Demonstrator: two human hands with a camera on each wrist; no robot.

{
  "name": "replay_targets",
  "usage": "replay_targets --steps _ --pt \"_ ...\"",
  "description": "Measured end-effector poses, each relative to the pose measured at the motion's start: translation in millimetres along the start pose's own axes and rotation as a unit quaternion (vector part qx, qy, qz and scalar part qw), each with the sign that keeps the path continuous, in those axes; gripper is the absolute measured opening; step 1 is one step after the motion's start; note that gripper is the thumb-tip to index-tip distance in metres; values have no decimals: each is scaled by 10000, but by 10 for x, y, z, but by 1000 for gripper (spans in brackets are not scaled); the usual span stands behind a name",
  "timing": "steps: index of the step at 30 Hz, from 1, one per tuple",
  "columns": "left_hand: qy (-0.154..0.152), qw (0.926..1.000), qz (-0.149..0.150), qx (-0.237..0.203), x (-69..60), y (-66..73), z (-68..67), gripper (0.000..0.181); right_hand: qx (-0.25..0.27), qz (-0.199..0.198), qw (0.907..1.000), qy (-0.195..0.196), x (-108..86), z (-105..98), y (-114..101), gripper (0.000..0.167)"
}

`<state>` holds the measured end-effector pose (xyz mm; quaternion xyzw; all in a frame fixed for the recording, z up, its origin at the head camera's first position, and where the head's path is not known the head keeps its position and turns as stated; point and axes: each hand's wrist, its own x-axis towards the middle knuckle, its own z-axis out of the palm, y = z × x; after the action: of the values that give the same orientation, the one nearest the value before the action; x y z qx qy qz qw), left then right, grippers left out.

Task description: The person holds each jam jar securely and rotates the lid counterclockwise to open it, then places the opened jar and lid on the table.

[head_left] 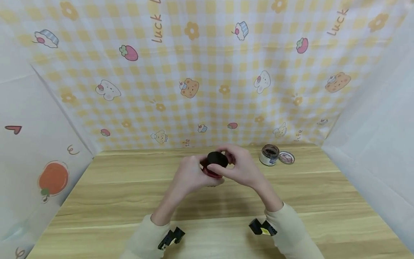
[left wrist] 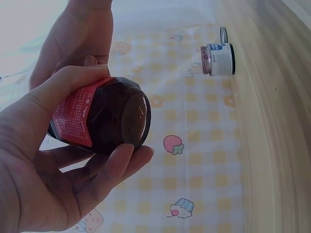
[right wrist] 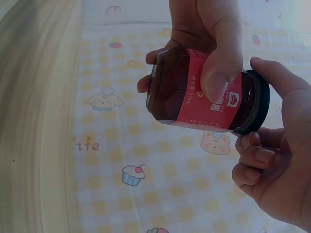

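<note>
My left hand (head_left: 190,175) grips a dark faceted jam jar (right wrist: 174,90) with a red label, its thumb across the label in the right wrist view. The jar is held up off the table, and its base faces the camera in the left wrist view. On its mouth sits a black lid (head_left: 217,159). My right hand (head_left: 238,167) holds that lid by the rim between thumb and fingers. Whether the lid is tight or loose cannot be told.
At the back right of the wooden table (head_left: 129,201) stands an open glass jar (head_left: 269,155) with a white label and dark contents. Its lid (head_left: 286,157) lies beside it. A checked cloth (head_left: 210,72) hangs behind, with white sheets on both sides.
</note>
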<state>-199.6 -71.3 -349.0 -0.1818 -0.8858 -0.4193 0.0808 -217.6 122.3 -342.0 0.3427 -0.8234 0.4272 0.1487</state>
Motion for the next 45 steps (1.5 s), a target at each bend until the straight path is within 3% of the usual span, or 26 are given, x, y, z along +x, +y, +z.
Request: replay_targets --steps 8,17,25,36,45 --pt "-154 9996 -36 -242 13 43 45 26 -184 37 9998 50 -44 -62 -4 36" --pt "-264 9992 41 -294 -45 22 23 30 -462 -277 9985 -58 -52 -59 -37 35" --pt "-580 9958 58 -713 -95 -3 1 28 -696 -497 9963 77 -72 -8 -32 31" --pt "-868 9921 89 -904 -99 -22 -21 33 -430 -871 9951 179 -99 -5 8 45" --pt "-1183 9875 168 -1032 -100 -14 -63 35 -171 -1194 9927 -61 -98 -61 6 39"
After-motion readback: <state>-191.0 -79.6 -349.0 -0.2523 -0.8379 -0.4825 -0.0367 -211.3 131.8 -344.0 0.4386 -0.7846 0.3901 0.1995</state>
